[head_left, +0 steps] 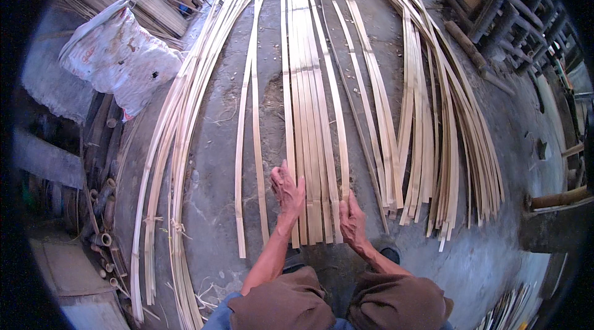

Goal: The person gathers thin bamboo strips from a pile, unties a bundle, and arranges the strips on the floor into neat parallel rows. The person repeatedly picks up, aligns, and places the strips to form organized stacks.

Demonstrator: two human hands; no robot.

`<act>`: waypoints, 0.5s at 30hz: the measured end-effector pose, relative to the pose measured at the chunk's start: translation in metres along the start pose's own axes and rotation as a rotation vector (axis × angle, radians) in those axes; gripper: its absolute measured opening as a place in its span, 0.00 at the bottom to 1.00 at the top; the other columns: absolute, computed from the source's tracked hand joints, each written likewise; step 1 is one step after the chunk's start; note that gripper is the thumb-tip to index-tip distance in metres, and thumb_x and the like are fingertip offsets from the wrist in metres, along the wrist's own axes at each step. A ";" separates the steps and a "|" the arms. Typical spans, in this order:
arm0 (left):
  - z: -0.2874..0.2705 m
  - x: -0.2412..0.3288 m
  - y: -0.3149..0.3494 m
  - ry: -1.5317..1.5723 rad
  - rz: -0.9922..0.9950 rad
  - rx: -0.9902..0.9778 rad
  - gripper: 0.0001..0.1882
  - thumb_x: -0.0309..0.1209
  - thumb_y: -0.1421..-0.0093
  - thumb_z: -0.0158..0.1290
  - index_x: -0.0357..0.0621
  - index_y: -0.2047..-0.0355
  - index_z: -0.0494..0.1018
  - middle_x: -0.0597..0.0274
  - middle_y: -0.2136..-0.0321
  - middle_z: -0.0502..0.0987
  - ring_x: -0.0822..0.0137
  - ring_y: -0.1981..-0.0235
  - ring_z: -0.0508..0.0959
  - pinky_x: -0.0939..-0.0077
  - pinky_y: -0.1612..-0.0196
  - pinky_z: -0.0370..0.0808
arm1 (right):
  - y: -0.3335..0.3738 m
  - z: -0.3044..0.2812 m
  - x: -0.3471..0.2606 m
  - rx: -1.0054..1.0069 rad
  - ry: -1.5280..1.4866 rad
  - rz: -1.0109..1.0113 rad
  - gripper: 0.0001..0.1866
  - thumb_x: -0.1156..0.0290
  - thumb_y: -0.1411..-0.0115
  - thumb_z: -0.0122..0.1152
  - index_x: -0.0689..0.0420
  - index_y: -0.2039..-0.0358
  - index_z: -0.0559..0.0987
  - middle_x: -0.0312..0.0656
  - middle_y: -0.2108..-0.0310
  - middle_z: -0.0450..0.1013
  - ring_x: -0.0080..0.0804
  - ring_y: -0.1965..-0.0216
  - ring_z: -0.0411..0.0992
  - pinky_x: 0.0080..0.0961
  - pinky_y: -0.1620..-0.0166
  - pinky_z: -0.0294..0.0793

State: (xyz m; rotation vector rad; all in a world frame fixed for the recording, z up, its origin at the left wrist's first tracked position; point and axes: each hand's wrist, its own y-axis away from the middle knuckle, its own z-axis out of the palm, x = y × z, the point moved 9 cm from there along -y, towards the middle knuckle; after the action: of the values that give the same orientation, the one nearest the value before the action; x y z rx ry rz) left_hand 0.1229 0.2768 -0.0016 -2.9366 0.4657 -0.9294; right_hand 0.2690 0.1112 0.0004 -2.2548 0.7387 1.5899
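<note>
Long pale bamboo strips point(307, 113) lie side by side on the floor in front of me, running away toward the far end. My left hand point(286, 192) rests over the strip at the left edge of this row, its thumb apart from the fingers. At the right side of the row, my right hand point(352, 222) has its fingers closed around the near part of a single bamboo strip point(340, 126). That strip stands slightly apart from the row at my end. Its lower tip is hidden by the hand.
Two loose strips point(256, 120) lie left of the row. Farther left is a tied bundle point(179, 229), beside a dirty white sack point(120, 51). More strips point(458, 126) fan out at right. Bamboo poles point(102, 240) line the left side; a bamboo frame point(507, 14) stands at far right.
</note>
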 end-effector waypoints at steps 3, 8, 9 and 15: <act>0.009 -0.048 0.000 0.059 0.040 0.140 0.37 0.35 0.43 0.55 0.39 0.36 0.53 0.39 0.52 0.69 0.45 0.52 0.72 0.56 0.48 0.68 | 0.004 0.008 -0.028 -0.028 -0.081 -0.088 0.26 0.69 0.31 0.45 0.65 0.36 0.59 0.58 0.56 0.74 0.39 0.54 0.75 0.32 0.54 0.74; 0.032 -0.048 0.003 0.518 -0.231 -0.142 0.24 0.33 0.39 0.52 0.37 0.44 0.64 0.46 0.65 0.78 0.52 0.65 0.79 0.60 0.59 0.74 | 0.014 0.016 -0.034 -0.026 0.005 -0.207 0.25 0.72 0.32 0.47 0.67 0.37 0.61 0.54 0.63 0.75 0.33 0.64 0.76 0.28 0.61 0.75; 0.037 -0.049 0.002 0.649 -0.313 -0.187 0.21 0.33 0.39 0.51 0.36 0.47 0.67 0.48 0.68 0.79 0.54 0.66 0.79 0.61 0.61 0.75 | 0.013 0.024 -0.028 -0.038 -0.031 -0.163 0.25 0.70 0.32 0.46 0.65 0.37 0.60 0.47 0.72 0.72 0.28 0.73 0.72 0.26 0.68 0.73; -0.004 -0.032 -0.024 0.612 -0.177 0.022 0.13 0.31 0.37 0.50 0.35 0.56 0.72 0.56 0.74 0.76 0.68 0.73 0.75 0.68 0.68 0.73 | -0.002 0.070 -0.014 -0.105 -0.223 0.133 0.27 0.64 0.30 0.43 0.60 0.34 0.57 0.36 0.80 0.62 0.23 0.79 0.62 0.23 0.75 0.65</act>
State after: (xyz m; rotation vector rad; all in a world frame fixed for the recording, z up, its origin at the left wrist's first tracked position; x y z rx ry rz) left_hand 0.1022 0.3089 -0.0141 -2.6521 0.1962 -1.8473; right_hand 0.2117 0.1518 -0.0113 -2.0886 0.7741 1.9464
